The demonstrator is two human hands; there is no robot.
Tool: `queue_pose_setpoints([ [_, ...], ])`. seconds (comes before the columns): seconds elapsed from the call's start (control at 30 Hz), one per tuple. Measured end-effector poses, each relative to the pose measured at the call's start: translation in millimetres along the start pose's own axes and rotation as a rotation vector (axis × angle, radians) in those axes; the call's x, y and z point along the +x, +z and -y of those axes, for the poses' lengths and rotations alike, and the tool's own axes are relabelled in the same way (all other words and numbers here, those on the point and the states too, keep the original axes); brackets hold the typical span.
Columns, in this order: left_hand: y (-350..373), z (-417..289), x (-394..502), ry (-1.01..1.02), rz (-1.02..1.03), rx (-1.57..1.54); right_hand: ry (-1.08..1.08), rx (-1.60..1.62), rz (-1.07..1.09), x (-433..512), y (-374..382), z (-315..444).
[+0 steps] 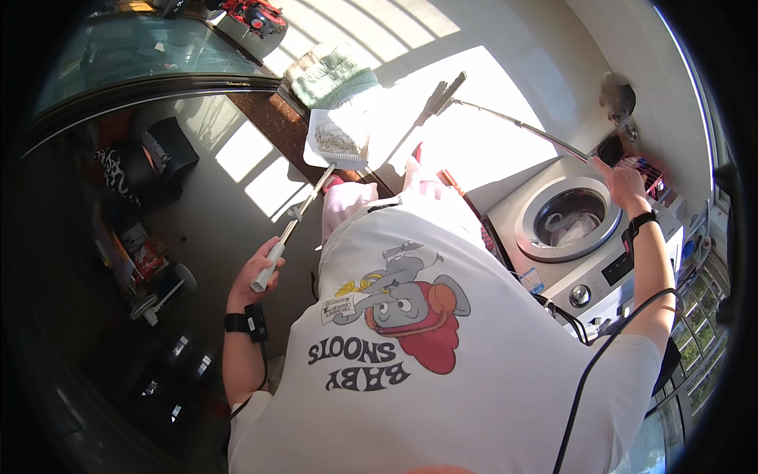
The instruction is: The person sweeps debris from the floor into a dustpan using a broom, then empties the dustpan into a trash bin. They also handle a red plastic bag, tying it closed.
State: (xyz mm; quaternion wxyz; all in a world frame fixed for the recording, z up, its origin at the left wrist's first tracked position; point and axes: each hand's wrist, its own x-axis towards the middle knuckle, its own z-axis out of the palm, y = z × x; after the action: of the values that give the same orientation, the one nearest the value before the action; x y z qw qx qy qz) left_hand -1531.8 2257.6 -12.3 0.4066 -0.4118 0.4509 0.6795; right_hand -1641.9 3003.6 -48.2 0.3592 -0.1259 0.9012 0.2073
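My left hand (256, 274) grips the pale handle of a long-handled dustpan (336, 137). The white pan lies by the door threshold in front of my feet, with brownish debris or dirt in it. My right hand (622, 185), beside the washing machine, is closed on the end of a thin broom pole (521, 123). The bristled broom head (450, 93) is over the sunlit floor, to the right of the pan and apart from it, its shadow falling beside it.
A front-loading washing machine (539, 252) stands at my right. A folded quilted mat (331, 77) lies beyond the pan. At the left are a glass door panel (148, 50) and a dark room with a black chair (172, 151). A red basket (653, 176) is at the far right.
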Motion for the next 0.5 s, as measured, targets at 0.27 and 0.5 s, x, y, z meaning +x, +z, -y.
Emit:
queue_pose_setpoints([
  [0.27, 38, -87, 23, -0.105, 0.106, 0.255, 0.352, 0.742, -0.106, -3, 95, 88],
  [0.5, 68, -183, 94, -0.205, 0.164, 0.672, 0.68, 1.342, 0.177, 26, 77, 274],
])
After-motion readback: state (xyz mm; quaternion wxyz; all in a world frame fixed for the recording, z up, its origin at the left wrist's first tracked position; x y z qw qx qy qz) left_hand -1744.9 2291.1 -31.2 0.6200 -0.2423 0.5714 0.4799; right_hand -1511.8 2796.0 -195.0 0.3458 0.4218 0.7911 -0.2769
